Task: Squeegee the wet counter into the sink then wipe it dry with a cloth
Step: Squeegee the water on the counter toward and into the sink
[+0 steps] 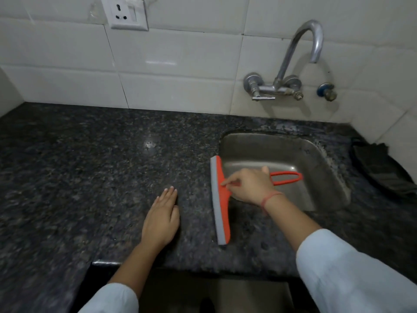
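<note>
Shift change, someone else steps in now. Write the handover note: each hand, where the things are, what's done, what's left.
Right hand: gripping the orange squeegee by its handle; blade lies on the counter at the sink's left edge, handle loop out over the basin.
Left hand: empty, flat on the counter left of the blade.
Dark cloth: bunched on the counter right of the sink, untouched.
Done: squeegee is at the sink edge; how much water is cleared I cannot tell.
Left: finish squeegeeing if needed, then wipe dry with the cloth.
</note>
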